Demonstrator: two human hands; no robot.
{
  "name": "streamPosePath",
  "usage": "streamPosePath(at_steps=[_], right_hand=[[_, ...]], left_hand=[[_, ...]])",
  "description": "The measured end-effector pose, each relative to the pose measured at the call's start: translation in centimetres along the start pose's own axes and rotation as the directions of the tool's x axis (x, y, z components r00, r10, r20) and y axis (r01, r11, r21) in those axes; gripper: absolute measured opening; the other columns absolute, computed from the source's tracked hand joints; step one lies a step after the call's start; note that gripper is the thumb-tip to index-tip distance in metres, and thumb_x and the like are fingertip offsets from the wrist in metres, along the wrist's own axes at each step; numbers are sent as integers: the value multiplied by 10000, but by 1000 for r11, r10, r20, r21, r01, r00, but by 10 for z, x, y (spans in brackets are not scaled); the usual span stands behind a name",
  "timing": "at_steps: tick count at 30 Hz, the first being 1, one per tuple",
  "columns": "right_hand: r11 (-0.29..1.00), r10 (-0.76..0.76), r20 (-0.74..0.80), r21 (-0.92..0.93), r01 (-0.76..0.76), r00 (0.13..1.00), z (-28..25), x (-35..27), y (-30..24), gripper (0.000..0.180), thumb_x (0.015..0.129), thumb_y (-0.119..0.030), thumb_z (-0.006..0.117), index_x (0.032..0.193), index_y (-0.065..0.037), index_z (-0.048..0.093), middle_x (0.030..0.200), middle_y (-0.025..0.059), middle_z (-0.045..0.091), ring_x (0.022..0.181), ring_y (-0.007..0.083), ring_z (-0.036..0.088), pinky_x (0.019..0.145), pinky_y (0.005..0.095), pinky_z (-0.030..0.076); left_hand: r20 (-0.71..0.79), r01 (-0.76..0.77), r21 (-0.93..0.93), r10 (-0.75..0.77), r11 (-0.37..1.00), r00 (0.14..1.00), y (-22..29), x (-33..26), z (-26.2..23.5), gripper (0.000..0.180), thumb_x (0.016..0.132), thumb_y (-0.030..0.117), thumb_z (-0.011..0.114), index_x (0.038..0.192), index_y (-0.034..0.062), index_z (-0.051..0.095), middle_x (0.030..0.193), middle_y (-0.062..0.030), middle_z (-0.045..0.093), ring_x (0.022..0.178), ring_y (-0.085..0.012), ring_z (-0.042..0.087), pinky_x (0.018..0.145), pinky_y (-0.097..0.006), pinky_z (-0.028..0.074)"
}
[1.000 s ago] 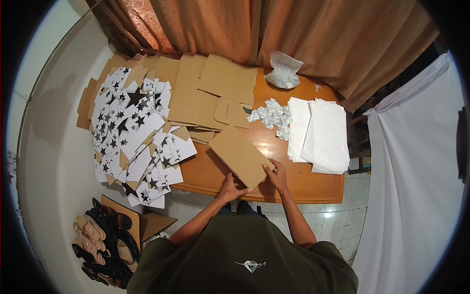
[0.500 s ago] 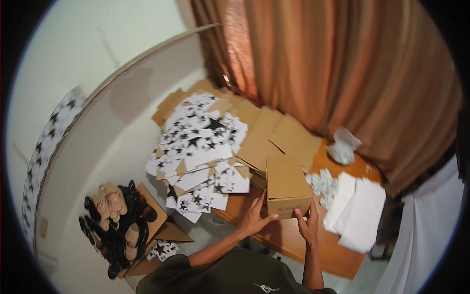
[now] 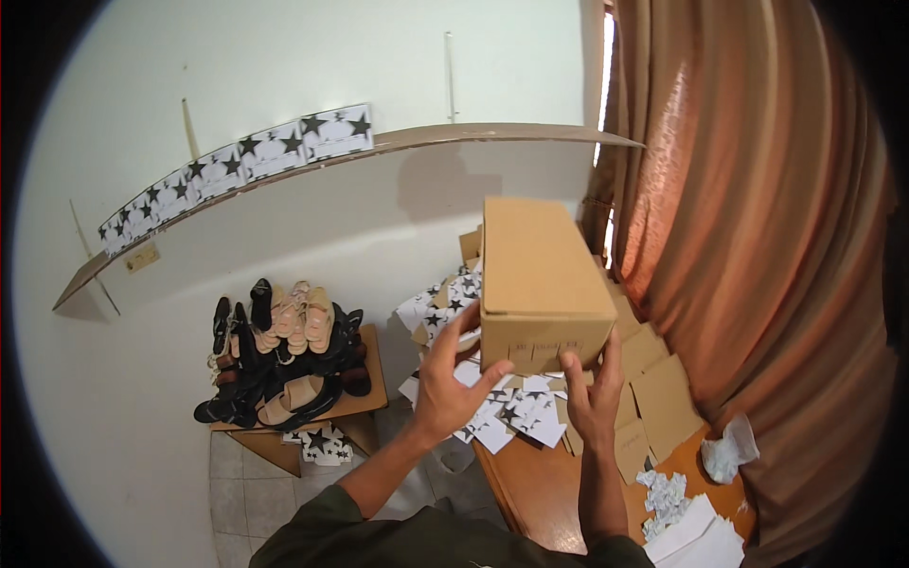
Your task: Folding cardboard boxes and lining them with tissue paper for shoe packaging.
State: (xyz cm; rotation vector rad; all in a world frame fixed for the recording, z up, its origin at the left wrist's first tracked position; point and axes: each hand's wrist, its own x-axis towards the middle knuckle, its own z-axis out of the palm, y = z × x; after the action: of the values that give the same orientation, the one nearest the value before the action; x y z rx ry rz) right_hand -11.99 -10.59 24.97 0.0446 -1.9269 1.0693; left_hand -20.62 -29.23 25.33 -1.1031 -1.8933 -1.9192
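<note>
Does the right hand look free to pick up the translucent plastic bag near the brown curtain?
Probably not: the right hand is busy holding the brown cardboard box with the left hand, and the bag sits apart to the right.

I see the carton (image 3: 544, 260) between left hand (image 3: 447, 388) and right hand (image 3: 595, 402), partly covering the sheet pile (image 3: 530, 417). Right of that pile: cardboard (image 3: 670, 398) on the table (image 3: 535, 502), then packets (image 3: 663, 494), bag (image 3: 729, 452) right of them, paper stack (image 3: 699, 540) nearest me. Left: sandals (image 3: 284, 364) on a stand (image 3: 378, 364); above, boxes (image 3: 275, 151) along the shelf (image 3: 497, 135).
</note>
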Motion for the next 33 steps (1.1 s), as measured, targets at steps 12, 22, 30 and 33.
streamPosePath(at_steps=[12, 22, 30, 33], right_hand=[[894, -381, -100, 216, 393, 919, 210, 245, -75, 622, 1003, -228, 625, 1502, 11, 340, 1203, 268, 657, 1110, 349, 672, 913, 422, 534], [960, -276, -35, 37, 277, 961, 336, 387, -8, 621, 1019, -390, 574, 1437, 31, 392, 1152, 279, 670, 1066, 415, 674, 902, 463, 535], [976, -217, 116, 44, 213, 969, 369, 421, 58, 702, 1015, -474, 541, 1473, 22, 351, 1217, 273, 647, 1151, 398, 640, 1011, 601, 427], [965, -239, 105, -88, 248, 965, 378, 431, 83, 729, 1013, -501, 532, 1495, 6, 329, 1314, 261, 594, 1249, 392, 576, 1060, 697, 317]], left_hand=[[-248, -335, 243, 392, 910, 886, 6, 217, -184, 606, 906, 81, 733, 1422, -29, 435, 1366, -208, 575, 1268, -282, 584, 960, -379, 566], [-267, -266, 348, 367, 899, 891, -84, 365, -242, 488, 947, 97, 696, 1370, -25, 487, 1252, -211, 657, 1152, -275, 667, 910, -355, 586], [-228, -242, 625, 470, 742, 853, -158, 400, -239, 543, 896, 176, 734, 1332, -54, 506, 1126, -281, 662, 1044, -461, 641, 888, -474, 524], [-277, -124, 693, 421, 710, 864, -170, 403, -230, 512, 890, 174, 736, 1316, -20, 530, 1213, -235, 626, 1140, -411, 605, 926, -482, 500]])
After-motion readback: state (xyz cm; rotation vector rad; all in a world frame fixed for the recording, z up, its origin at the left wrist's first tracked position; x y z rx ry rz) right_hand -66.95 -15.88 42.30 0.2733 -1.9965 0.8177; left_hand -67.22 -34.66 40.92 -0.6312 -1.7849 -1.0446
